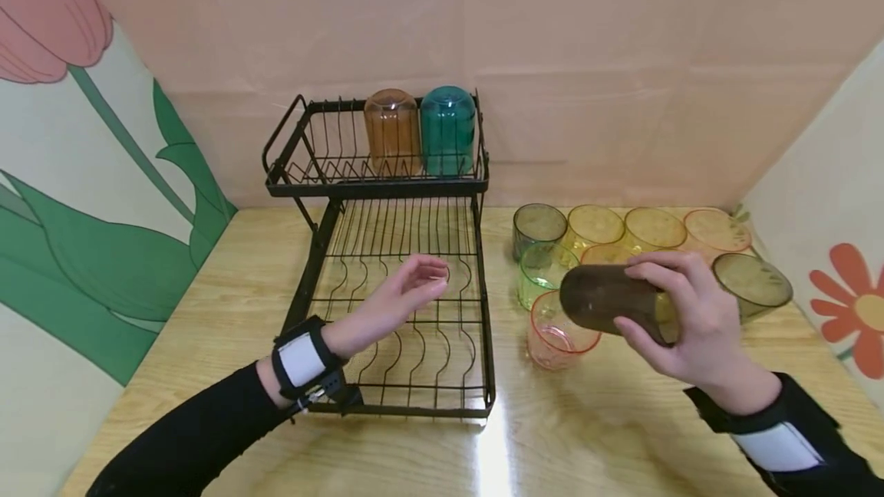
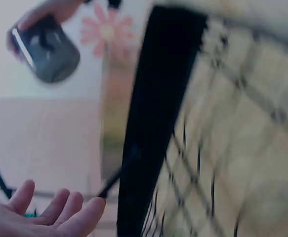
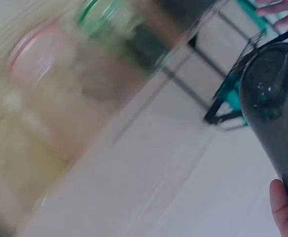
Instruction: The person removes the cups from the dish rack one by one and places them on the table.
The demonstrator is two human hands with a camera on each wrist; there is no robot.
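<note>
My right hand grips a dark smoky glass, tipped on its side with the base toward the rack, above the group of glasses. In the right wrist view the same dark glass fills the right edge, a finger along it. My left hand, holding nothing, hovers over the lower tier of the black dish rack, its fingers loosely bent. An amber glass and a teal glass stand upside down side by side on the upper tier's right half.
Several tinted glasses stand on the wooden table right of the rack, including a red-rimmed glass, a green glass, a grey glass and an olive glass. A pink backdrop hangs behind the table.
</note>
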